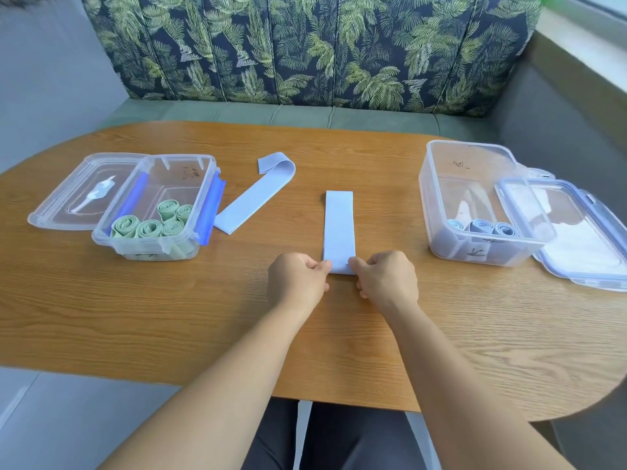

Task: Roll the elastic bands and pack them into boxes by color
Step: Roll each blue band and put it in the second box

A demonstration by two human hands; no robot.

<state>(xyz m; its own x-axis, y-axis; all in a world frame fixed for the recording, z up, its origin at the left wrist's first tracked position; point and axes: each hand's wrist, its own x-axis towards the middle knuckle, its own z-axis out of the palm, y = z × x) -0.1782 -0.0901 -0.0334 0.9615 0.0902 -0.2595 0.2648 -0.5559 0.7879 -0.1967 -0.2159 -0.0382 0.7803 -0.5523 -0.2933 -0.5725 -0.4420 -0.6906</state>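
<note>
Both hands are busy at the centre of the frame with a flat pale blue elastic band (pixel 338 228) that lies lengthwise on the oval wooden desk (pixel 169 317). The left hand (pixel 298 279) and the right hand (pixel 386 278) each pinch a near corner of it between thumb and curled fingers, while its far end lies flat toward the top of the frame. No turn of a roll shows at the pinched end, so I judge this band to be at the very start of its rolling. A second flat pale blue elastic band (pixel 254 198) lies loose on the desk up and to the left of the first, its far end flopped over on itself, well apart from either hand and not yet rolled. At the left of the frame a clear plastic box with blue clips (pixel 179 158) holds five rolled green bands (pixel 149 228), with its clear lid (pixel 64 198) lying beside it further left. At the right a second clear plastic box (pixel 437 198) holds about three rolled pale blue bands (pixel 481 227), and its blue-rimmed lid (pixel 576 239) is propped against its right side. No loose green band is in view, so the green lot looks finished; what seems left is two blue bands to roll and drop into the right-hand box, and perhaps the lids to close, which puts the task well past halfway
</note>
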